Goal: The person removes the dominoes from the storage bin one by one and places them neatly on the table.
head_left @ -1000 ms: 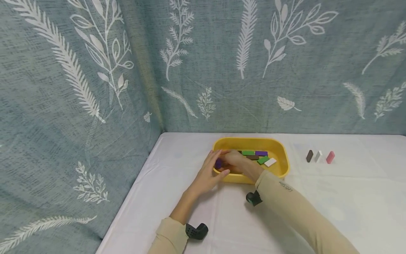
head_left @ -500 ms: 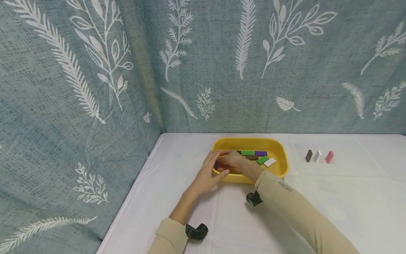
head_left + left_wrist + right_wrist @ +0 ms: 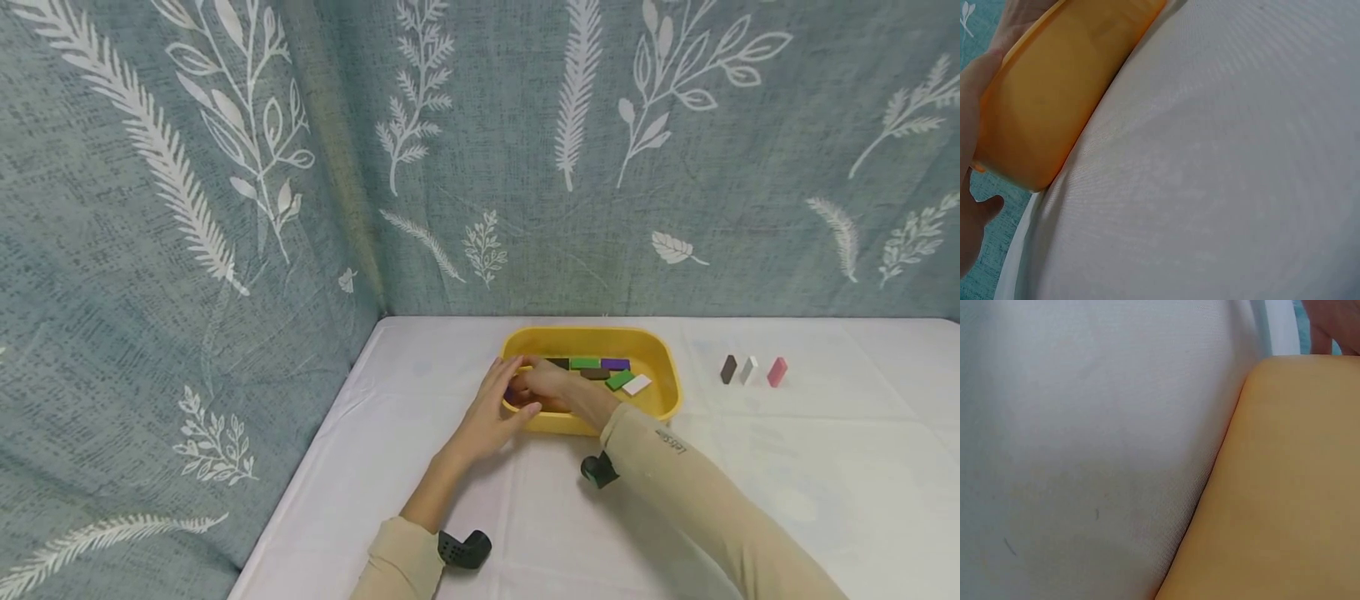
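Note:
A yellow tray (image 3: 641, 337) holds several small flat blocks. My left hand (image 3: 483, 419) rests at its left end with long, fairly straight fingers and the thumb apart at the front rim. Reaching into that end, my right hand (image 3: 549, 382) bends down; its fingertips are hidden behind the left hand. A sliver of a purple block (image 3: 510, 395) shows beside those fingertips; whether they pinch it is not visible. Past the right hand lie a black block (image 3: 558, 363), green block (image 3: 585, 363), purple block (image 3: 615, 364), brown block (image 3: 596, 374), another green block (image 3: 619, 380) and white block (image 3: 637, 384).
Right of the tray, a dark block (image 3: 728, 369), a white block (image 3: 749, 370) and a pink block (image 3: 777, 372) stand upright in a row on the white tablecloth (image 3: 750, 467). A patterned curtain (image 3: 480, 167) borders the table's back and left.
The purple block at the tray's left end shows less now, tucked lower beside the right fingertips. More of the black block is visible. Both hands stay nearly in place.

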`<state>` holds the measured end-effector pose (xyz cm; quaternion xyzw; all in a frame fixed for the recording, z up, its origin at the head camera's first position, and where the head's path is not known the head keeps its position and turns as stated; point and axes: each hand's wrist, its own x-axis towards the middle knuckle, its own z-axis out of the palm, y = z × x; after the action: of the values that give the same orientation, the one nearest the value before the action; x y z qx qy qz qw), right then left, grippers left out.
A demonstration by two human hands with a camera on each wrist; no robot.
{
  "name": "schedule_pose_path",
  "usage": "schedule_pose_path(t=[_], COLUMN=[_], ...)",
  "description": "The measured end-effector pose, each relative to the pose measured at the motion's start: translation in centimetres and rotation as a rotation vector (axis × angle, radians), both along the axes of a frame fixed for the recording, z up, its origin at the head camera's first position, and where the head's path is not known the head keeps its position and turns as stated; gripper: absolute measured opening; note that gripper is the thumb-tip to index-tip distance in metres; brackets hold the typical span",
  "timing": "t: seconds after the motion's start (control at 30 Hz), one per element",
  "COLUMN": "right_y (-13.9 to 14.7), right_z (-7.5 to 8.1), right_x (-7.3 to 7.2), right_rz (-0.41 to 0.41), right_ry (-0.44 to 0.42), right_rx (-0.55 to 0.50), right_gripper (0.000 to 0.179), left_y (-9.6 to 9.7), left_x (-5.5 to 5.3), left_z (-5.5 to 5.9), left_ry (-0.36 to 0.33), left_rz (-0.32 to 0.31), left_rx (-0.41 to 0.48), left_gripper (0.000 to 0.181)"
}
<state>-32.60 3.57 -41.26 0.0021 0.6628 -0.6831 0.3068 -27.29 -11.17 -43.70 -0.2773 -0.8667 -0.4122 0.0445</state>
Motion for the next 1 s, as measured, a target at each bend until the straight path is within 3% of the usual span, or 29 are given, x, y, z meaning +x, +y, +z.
schedule_pose_path(t=[0.57,0.83,1.0], right_y=[-0.02,0.08,0.03], right_z=[-0.02,0.21,0.31], right_x=[0.07,0.32,0.29], right_rz=[0.009,0.023,-0.032], right_ry=[-0.009,0.033,0.015], right_rx=[-0.041,-0.032,-0.030], right_gripper=[0.067,0.059,0.063], left_y=[-0.02,-0.01,0.05], left_x=[0.04,0.00,0.01], left_z=[-0.15,-0.17,-0.19], left_ry=[0.010,0.010,0.006], left_rz=[0.004,0.003,0.013], left_rx=[-0.004,-0.002,-0.004], left_gripper=[0.079,0.079,0.079])
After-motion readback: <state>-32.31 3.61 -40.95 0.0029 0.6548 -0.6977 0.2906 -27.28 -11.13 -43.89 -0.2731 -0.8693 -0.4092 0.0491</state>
